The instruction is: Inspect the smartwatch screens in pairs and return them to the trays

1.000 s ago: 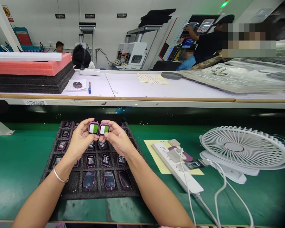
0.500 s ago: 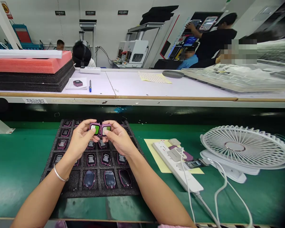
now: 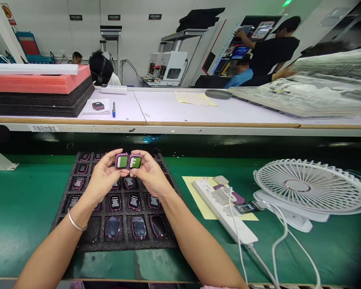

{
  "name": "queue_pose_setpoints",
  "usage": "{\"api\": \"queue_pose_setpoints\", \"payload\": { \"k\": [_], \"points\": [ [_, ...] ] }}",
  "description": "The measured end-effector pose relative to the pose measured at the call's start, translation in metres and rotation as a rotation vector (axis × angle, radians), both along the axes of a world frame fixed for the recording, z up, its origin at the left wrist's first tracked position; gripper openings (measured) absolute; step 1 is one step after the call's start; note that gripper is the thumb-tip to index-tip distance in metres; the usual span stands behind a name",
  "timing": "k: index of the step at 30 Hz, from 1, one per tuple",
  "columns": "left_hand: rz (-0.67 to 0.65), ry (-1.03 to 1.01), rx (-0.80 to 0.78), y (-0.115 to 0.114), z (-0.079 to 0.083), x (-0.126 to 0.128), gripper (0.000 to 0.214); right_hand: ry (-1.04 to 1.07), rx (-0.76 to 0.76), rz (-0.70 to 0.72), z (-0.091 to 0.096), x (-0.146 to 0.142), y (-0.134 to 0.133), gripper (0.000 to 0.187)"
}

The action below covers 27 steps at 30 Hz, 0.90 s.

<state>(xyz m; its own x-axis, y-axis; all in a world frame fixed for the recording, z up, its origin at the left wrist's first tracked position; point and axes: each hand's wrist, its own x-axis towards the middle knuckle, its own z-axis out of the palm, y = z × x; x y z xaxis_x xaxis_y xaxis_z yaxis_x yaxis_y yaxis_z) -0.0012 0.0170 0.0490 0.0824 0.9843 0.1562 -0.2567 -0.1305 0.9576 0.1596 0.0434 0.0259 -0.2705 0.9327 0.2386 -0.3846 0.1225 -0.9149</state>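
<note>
My left hand (image 3: 104, 176) is closed on a purple-cased smartwatch body (image 3: 122, 161), whose lit screen shows green and white. A second one, a like smartwatch body (image 3: 135, 162), is gripped by my right hand (image 3: 150, 174); its screen is green with a white shape. The two sit side by side, screens toward me, edges touching or nearly so. Below them lies a black foam tray (image 3: 92, 237) with several watch bodies in its pockets. Many of those show white text on black, while the front-row watch body (image 3: 138, 227) and its neighbours have dark screens. My hands hide part of the tray's far rows.
To the right are a white power strip (image 3: 207, 192) on yellow paper (image 3: 192, 185), white cables, and a white fan (image 3: 309, 186). A raised shelf (image 3: 168, 114) runs behind, bearing stacked foam (image 3: 33, 102), a pen (image 3: 113, 109) and plastic-wrapped trays (image 3: 303, 100). People are beyond.
Both thumbs have slid down off the screens to the lower edges, so the displays show more fully. The right watch's screen has turned from partly grey to green with a white shape.
</note>
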Motion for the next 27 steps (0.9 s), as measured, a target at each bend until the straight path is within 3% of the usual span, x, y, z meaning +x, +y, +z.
{"api": "queue_pose_setpoints", "payload": {
  "k": [7, 18, 27],
  "points": [
    [-0.018, 0.023, -0.017, -0.0025, 0.0005, -0.0032, 0.049, -0.021, -0.029, -0.013, -0.0002, 0.0023, 0.001, 0.032],
    [-0.012, -0.019, -0.025, -0.0019, 0.0029, -0.002, 0.057, -0.002, 0.016, 0.025, -0.0023, 0.0016, 0.0005, 0.047],
    [0.008, 0.016, -0.043, -0.001, 0.0006, 0.0004, 0.05, -0.021, -0.011, -0.018, -0.0013, 0.0011, 0.0005, 0.041]
  ]
}}
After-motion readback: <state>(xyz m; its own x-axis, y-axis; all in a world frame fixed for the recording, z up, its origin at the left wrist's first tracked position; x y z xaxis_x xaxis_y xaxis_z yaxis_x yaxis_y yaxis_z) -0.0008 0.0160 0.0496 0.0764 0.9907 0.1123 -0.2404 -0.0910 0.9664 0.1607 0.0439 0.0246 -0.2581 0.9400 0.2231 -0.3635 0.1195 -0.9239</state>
